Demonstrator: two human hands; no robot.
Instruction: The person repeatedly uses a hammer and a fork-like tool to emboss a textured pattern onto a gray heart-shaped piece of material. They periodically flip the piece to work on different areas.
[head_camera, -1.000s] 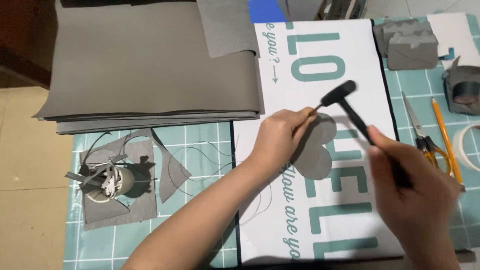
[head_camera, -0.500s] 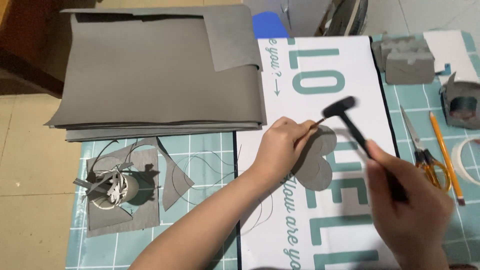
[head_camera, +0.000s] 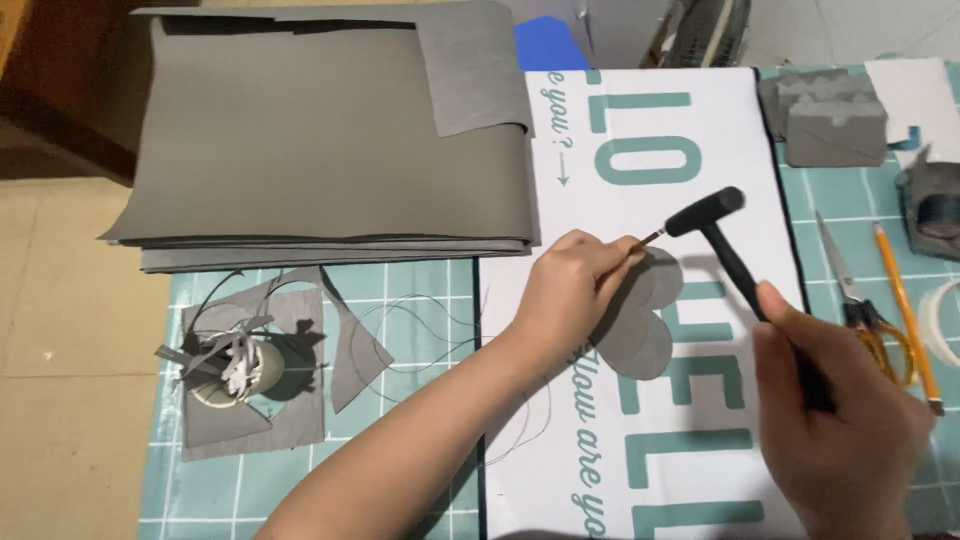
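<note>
My left hand (head_camera: 565, 295) pinches a thin punch tool (head_camera: 645, 240) and holds it slanted over a grey heart-shaped piece (head_camera: 635, 320) that lies on a white mat with teal letters (head_camera: 650, 130). My right hand (head_camera: 845, 430) grips the black handle of a small black hammer (head_camera: 715, 230). The hammer head rests against the top end of the punch tool.
A stack of large grey sheets (head_camera: 330, 140) lies at the upper left. Grey scraps and a small roll (head_camera: 240, 365) sit on the teal cutting mat (head_camera: 420, 290) at the left. Scissors (head_camera: 850, 290), a yellow pencil (head_camera: 905, 310) and grey pieces (head_camera: 830, 120) lie at the right.
The hammer head has come down and now meets the end of the punch tool. The view has shifted slightly; both hands stay over the grey piece.
</note>
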